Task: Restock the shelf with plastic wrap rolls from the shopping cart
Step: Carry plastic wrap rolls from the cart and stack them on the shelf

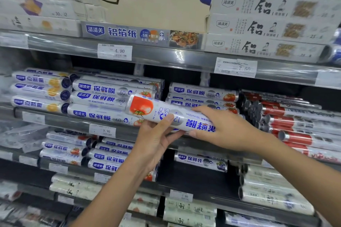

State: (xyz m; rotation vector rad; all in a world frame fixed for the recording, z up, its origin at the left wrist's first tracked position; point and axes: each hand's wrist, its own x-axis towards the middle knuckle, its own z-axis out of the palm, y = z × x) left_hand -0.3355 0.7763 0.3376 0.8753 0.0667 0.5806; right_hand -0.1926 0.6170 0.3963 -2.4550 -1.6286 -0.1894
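A white plastic wrap roll (158, 110) with a red tomato picture and blue upside-down lettering is held level in front of the middle shelf (77, 121). My left hand (156, 138) grips it from below, thumb on its front. My right hand (221, 127) clasps its right part from above. Just behind it lies a stack of the same 120 rolls (201, 92), with free height above that stack. To the left lie the 60 rolls (110, 101). The shopping cart is out of view.
Red-labelled rolls (287, 118) fill the shelf's right side and orange-print rolls (40, 90) its left. The upper shelf (166, 55) holds foil boxes (267, 24) and price tags. Lower shelves carry more rolls (110, 158).
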